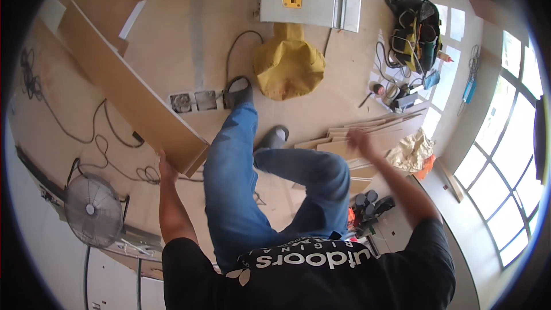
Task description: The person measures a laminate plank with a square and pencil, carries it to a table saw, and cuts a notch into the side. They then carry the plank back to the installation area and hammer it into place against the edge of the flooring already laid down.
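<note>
My left hand (166, 167) grips the near end of a long, narrow brown board (135, 100) with a white edge. The board slants away to the far left and stands tilted on its edge. Part of that hand's fingers is hidden behind the board. My right hand (361, 143) is raised at the right, smeared by motion, over or close to a pile of brown boards (376, 133). Whether it touches them, or holds anything, I cannot tell.
Ahead stands a table saw (315, 8) with a yellow dust bag (288, 66) below. A fan (93, 209) and loose cables (74, 138) lie left. To the right are a tool bag (416, 34), crumpled paper (414, 152) and a large window (502, 149).
</note>
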`<state>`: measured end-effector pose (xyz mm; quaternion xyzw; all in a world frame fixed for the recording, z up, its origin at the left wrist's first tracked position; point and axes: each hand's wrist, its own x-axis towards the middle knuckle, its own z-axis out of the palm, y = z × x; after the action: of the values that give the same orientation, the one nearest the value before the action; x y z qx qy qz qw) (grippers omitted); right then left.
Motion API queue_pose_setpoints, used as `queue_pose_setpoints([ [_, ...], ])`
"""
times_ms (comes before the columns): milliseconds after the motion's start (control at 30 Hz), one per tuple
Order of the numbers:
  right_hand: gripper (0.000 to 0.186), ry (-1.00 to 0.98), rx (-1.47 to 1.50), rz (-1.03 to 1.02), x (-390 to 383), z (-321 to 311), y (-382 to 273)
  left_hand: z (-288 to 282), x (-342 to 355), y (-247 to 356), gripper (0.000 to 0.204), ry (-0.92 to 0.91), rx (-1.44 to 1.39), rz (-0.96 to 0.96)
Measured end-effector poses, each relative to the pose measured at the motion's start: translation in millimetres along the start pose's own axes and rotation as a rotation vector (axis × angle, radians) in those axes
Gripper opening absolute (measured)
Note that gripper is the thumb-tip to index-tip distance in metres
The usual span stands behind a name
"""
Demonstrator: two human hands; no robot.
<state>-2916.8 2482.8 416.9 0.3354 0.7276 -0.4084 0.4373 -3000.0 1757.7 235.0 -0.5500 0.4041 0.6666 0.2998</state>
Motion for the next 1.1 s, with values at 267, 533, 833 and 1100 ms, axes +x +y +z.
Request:
queue_pose_setpoints([
  [267,0.063,0.9,0.078,-0.419,294,-160,-200,-59,172,-58,0.059,-0.119,-0.127,0.123],
  [533,0.075,0.914,-0.051,-0.354,321,-165,-213,-25,212,-77,0.048,0.06,0.134,0.136],
  [833,0.071,0.949,0.037,-0.312,297,-103,-205,163,168,24,0.035,0.542,1.392,0.824],
  [1100,0.073,1.059,-0.342,-0.466,319,-199,-266,482,104,86,0.048,-0.667,0.869,1.22],
])
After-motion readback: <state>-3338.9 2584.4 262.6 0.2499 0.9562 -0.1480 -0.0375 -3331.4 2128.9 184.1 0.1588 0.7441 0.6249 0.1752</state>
